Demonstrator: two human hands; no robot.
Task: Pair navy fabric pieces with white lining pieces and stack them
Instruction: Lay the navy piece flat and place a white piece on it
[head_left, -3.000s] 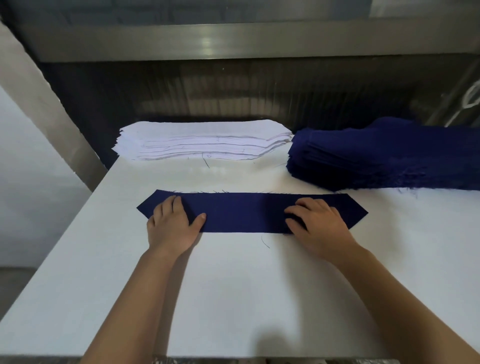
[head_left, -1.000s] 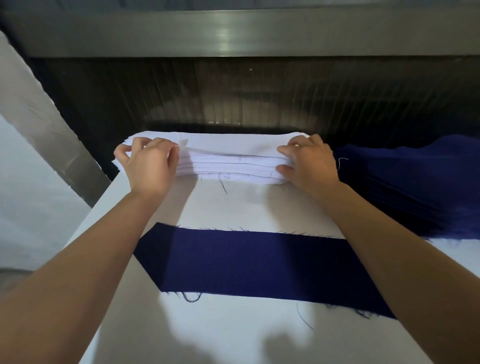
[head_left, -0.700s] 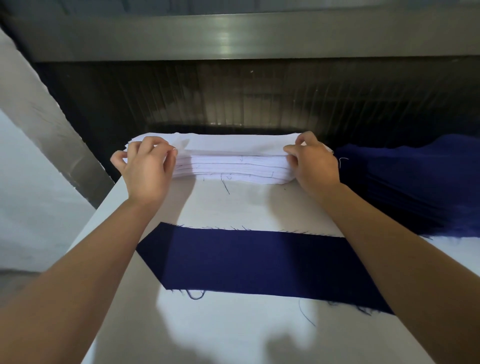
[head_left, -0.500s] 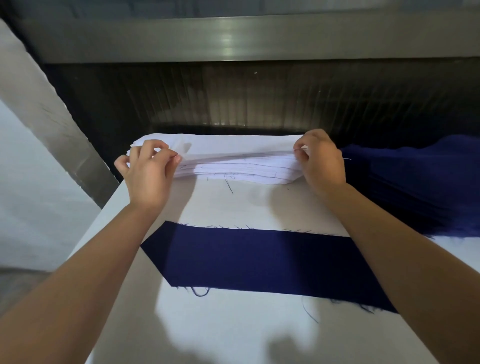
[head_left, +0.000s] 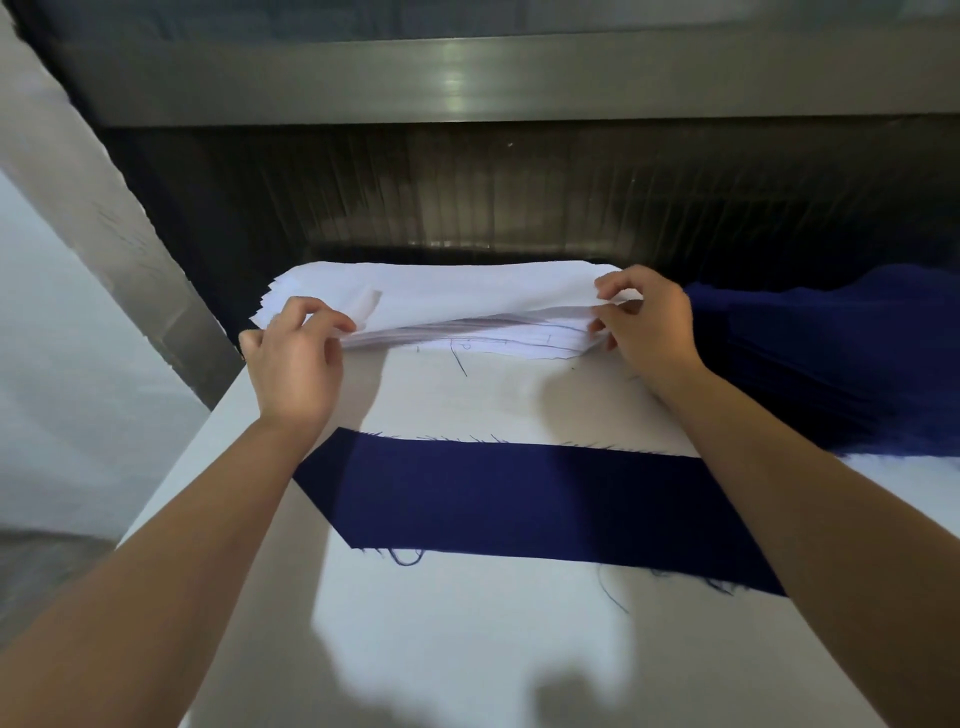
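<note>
One long navy fabric piece (head_left: 519, 499) with pointed ends lies flat across the white table (head_left: 467, 634), under my forearms. Behind it stands a stack of white lining pieces (head_left: 498, 340). My left hand (head_left: 296, 358) pinches the left end of the top white lining piece (head_left: 457, 293), and my right hand (head_left: 649, 322) pinches its right end. That top piece is raised a little off the stack, with a small corner folded up near my left fingers. A pile of navy pieces (head_left: 831, 364) sits to the right of the white stack.
A dark ribbed wall (head_left: 493, 192) and a metal rail (head_left: 467, 78) rise right behind the stacks. The table's left edge (head_left: 176, 499) drops off to the floor beside a slanted grey post (head_left: 114, 234). Loose navy threads trail from the flat piece.
Three seconds ago both hands pressed the navy piece flat. They then reached to the white stack, took hold of the top lining piece's ends, and have now lifted its front edge off the stack.
</note>
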